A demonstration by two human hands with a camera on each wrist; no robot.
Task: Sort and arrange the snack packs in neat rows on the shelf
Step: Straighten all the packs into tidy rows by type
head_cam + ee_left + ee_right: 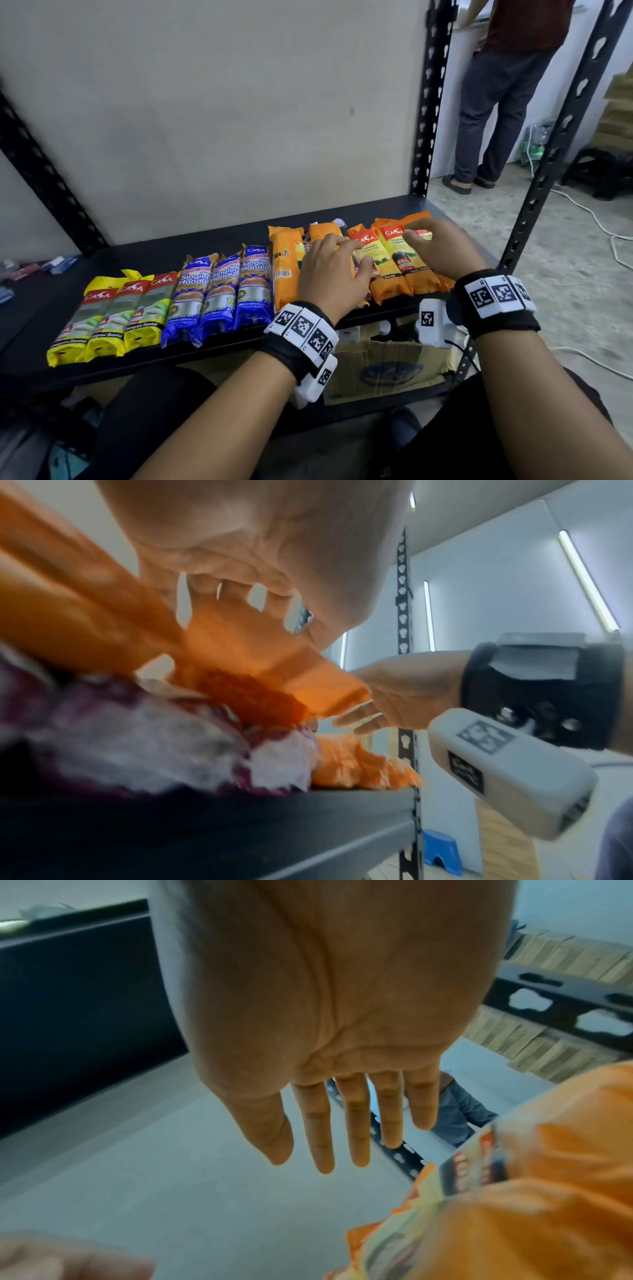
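Observation:
On the black shelf [154, 255] lie three yellow-and-red packs [113, 318] on the left, then three blue packs [222, 291], then a group of orange packs [404, 270] at the right end. My left hand [342, 263] reaches over that group. Its fingers and thumb grip an orange pack [260, 658], whose near end is tilted up over a purple-and-white pack [137, 739]. My right hand [435, 243] hovers over the rightmost orange packs [531, 1204], fingers straight [356, 1123] and holding nothing. One orange pack [286, 270] lies beside the blue ones.
Black slotted uprights [428, 102] [555, 144] frame the shelf's right end. A cardboard box [387, 370] sits under the shelf. A person [507, 85] stands at the back right, with white cables [589, 212] on the floor. Small items [34, 270] lie at the shelf's far left.

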